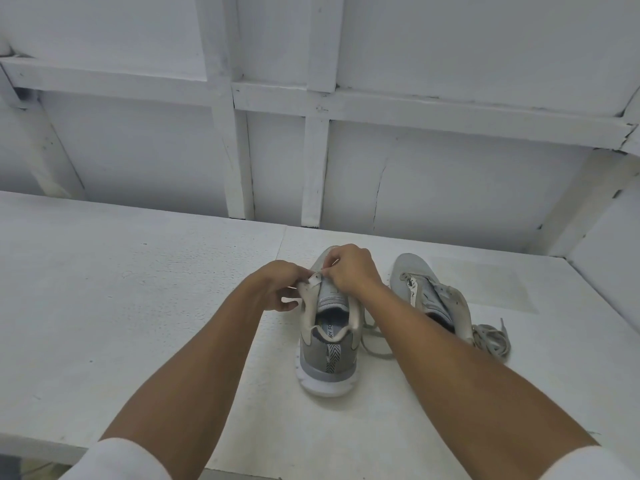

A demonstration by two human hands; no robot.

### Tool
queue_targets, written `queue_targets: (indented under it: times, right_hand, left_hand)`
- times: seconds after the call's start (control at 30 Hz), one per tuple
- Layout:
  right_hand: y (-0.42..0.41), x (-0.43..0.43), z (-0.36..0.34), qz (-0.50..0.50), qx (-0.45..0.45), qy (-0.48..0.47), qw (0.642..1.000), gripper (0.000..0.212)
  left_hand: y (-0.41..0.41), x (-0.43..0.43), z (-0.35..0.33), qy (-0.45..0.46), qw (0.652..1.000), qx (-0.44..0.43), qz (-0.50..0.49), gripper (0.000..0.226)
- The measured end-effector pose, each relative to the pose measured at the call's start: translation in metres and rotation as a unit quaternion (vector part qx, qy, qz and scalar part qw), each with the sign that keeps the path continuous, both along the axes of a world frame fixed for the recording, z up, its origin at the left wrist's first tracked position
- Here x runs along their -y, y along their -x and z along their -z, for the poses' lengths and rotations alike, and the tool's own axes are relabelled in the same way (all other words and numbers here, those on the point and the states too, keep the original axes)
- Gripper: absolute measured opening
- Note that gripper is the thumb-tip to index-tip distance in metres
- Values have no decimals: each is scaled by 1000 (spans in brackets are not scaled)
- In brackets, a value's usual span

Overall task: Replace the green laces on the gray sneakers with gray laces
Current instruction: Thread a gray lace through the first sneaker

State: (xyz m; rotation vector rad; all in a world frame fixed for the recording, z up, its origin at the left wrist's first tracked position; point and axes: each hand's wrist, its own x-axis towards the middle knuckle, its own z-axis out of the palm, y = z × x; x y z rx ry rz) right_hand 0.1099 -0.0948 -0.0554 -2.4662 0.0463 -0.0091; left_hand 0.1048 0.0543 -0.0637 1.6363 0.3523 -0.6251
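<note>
Sleeves (114, 460): white, at the bottom edge; bare forearms reach forward.
Near sneaker (327, 344): gray, upright on the white table (138, 306), heel toward the camera.
Left hand (277, 285): thumb and fingers pinch the sneaker's left eyelet flap, bent outward.
Right hand (353, 271): fingers curled, tips pinching the top of that same flap; any lace tip there is too small to tell.
Loose lace (375, 341): pale, on the table between the shoes.
Second sneaker (429, 292): right of the first, tipped sideways.
Lace pile (491, 337): pale, tangled, beside its heel.
Wall (450, 188): white, battened.
</note>
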Motion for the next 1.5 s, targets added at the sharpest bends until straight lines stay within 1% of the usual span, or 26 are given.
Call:
queue_targets:
  times: [0.17,0.3,0.47,0.77,0.83,1.0,1.1,1.17,1.23,1.3,1.33,1.4,1.43,1.47,1.5]
  right_hand:
    - [2,-3,-1,-4,-2,21,1000,13]
    - [2,-3,-1,-1,-3,22,1000,14]
    - [2,-3,-1,-4,-7,22,1000,8]
    - [2,-7,3,10,-5,31,999,16]
    - [3,-8,2,11,-7,34,999,18]
    - [5,-10,2,0,0,34,999,9]
    - [6,-13,2,-1,7,37,999,6]
    - [7,-15,1,2,10,44,999,9]
    - [8,-16,0,0,12,51,999,12]
    - [9,-14,-2,-12,13,74,997,11]
    - [11,-13,-3,-21,15,94,995,15]
    - [15,-7,-6,-33,22,145,989,33]
    - [20,-3,-7,-31,30,164,986,40]
    - [26,3,-8,-22,37,164,985,44]
    - [33,8,-8,-9,42,146,988,43]
  left_hand:
    - [-1,0,2,11,1000,-5,-2,27]
    - [-3,-1,5,11,1000,-5,-5,30]
    - [-3,0,6,9,1000,-1,-8,31]
    - [-4,-2,8,-1,1000,7,0,31]
    - [-4,0,8,-6,1000,12,-4,26]
    - [-1,1,8,-3,1000,26,-4,9]
    - [0,0,9,7,999,35,3,13]
    - [1,0,10,10,999,44,3,15]
    - [3,2,11,5,998,57,-2,11]
    - [4,6,14,6,997,79,-21,11]
    - [4,8,16,9,995,91,-36,11]
    - [0,3,16,37,989,108,-97,11]
    - [-4,-4,15,85,979,110,-152,11]
    - [-12,-18,11,156,957,111,-220,14]
    - [-19,-37,2,246,916,108,-298,20]
